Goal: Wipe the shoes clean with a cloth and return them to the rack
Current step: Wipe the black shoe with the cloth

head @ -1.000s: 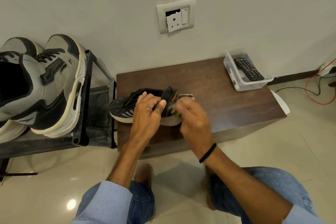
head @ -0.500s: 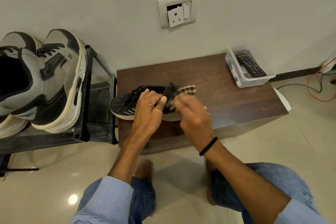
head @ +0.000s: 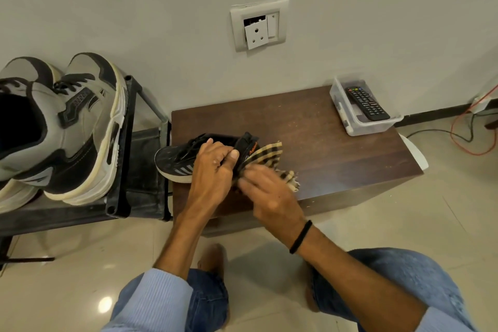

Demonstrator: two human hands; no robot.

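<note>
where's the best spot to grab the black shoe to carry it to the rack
Grip the black shoe at its collar, coming from above: it sits sole down on the table with the opening facing up, giving a rim to hook into. The left hand holds it about there. The cloth covers the heel, and the toe points toward the rack.

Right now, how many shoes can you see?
3. Two grey sneakers stand together on the rack; one black shoe lies on the table, held by the left hand. Others may be out of frame.
</note>
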